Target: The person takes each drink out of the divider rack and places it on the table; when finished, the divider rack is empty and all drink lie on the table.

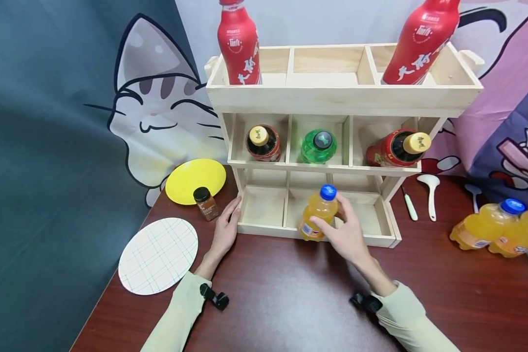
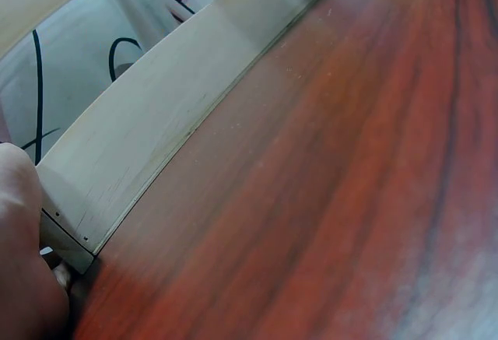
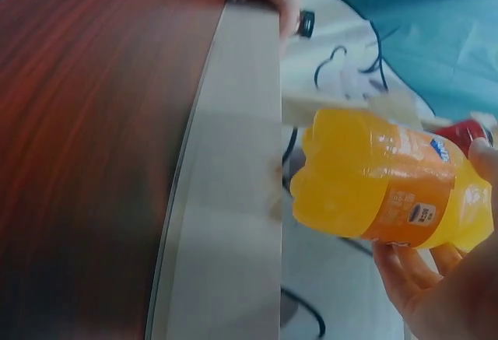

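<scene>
In my right hand (image 1: 347,234) I grip an orange soda bottle (image 1: 320,212) with a blue cap, fingers behind it and thumb in front. It is held over the front of the bottom tier of a wooden rack (image 1: 264,208), near the middle compartment. The right wrist view shows the bottle's ridged base above the rack's front board (image 3: 226,192). My left hand (image 1: 224,232) rests against the rack's lower left side, fingers extended along it. Only part of that hand (image 2: 27,254) appears in the left wrist view, at the rack's corner.
Red bottles (image 1: 242,49) stand in the top tier; two dark sauce bottles and a green bottle (image 1: 319,146) fill the middle one. A spice jar (image 1: 207,204), yellow plate (image 1: 195,181) and checked plate (image 1: 158,256) lie left. Utensils (image 1: 430,195) and orange bottles (image 1: 488,227) are right.
</scene>
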### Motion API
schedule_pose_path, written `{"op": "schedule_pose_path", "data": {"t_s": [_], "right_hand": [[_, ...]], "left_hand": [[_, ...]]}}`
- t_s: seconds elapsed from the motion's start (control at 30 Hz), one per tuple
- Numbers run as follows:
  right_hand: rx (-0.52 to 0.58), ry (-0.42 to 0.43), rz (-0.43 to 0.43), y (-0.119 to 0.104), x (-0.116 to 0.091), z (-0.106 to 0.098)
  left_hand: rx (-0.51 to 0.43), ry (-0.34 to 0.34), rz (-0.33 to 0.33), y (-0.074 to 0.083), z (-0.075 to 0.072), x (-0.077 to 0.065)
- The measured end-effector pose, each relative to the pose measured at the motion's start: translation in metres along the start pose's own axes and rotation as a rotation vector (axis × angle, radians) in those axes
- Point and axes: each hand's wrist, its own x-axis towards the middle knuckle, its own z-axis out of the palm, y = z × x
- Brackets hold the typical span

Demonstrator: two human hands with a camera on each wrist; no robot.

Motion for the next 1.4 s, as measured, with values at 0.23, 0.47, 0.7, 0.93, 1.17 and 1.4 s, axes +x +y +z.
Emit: {"op": "schedule_pose_path", "data": {"t_s": [0.23, 0.47, 0.7, 0.93, 1.17, 1.4], "right_hand": [[-0.07, 0.149, -0.06, 0.012, -0.008, -0.047], [-0.168, 0.263, 0.044, 0.038, -0.009, -0.107], [-0.281, 0.353, 0.296, 0.067, 0.0, -0.171], [-0.491, 0.326, 0.473, 0.077, 0.002, -0.207], [-0.603, 0.236, 0.512, 0.093, -0.001, -0.221], [-0.597, 0.272, 0.513, 0.094, 0.0, -0.22]], "left_hand": [[0.02, 0.011, 0.014, -0.002, 0.001, -0.002], [0.037, 0.01, 0.016, -0.004, 0.001, -0.001], [0.024, 0.005, 0.016, -0.003, 0.004, 0.0], [0.021, 0.014, 0.017, -0.003, 0.002, 0.002], [0.038, 0.015, 0.017, -0.002, 0.002, 0.002], [0.031, 0.02, 0.027, -0.002, 0.003, 0.001]]}}
